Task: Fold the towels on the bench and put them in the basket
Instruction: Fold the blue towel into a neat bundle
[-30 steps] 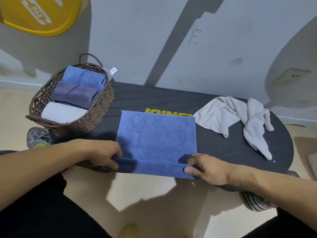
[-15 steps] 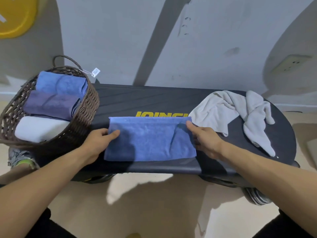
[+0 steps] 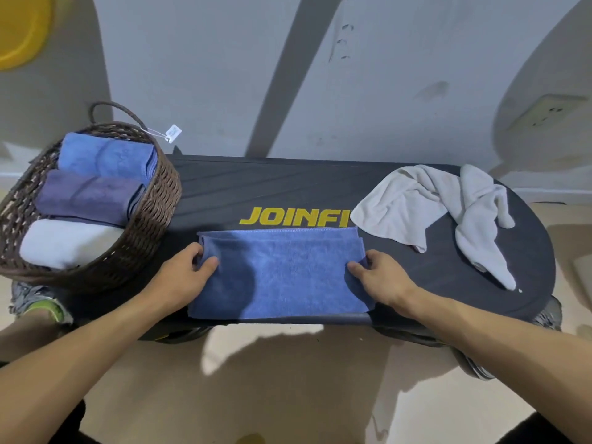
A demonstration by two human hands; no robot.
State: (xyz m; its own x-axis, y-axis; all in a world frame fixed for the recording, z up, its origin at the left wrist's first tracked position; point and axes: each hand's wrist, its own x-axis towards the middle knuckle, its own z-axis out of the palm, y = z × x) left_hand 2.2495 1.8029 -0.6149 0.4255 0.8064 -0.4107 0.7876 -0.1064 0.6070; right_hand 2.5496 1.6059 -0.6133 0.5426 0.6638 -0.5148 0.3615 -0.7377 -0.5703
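A blue towel [image 3: 282, 274], folded in half, lies flat at the front edge of the black bench [image 3: 256, 187]. My left hand [image 3: 185, 274] pinches its left edge, thumb on top. At the right edge my right hand [image 3: 381, 277] pinches it the same way. A crumpled white towel [image 3: 416, 203] lies on the right part of the bench, apart from both hands. The brown wicker basket [image 3: 153, 219] stands on the bench's left end and holds a folded blue towel [image 3: 105, 155], a dark purple one [image 3: 86, 193] and a white one [image 3: 64, 241].
A grey wall with a socket [image 3: 544, 113] rises right behind the bench. A yellow disc [image 3: 19, 33] hangs at the upper left. A shoe [image 3: 38, 302] shows under the basket end. Beige floor lies in front of the bench.
The near half of the blue towel was folded up over the far half. My hands then slid from its far corners back to the middle of its side edges.
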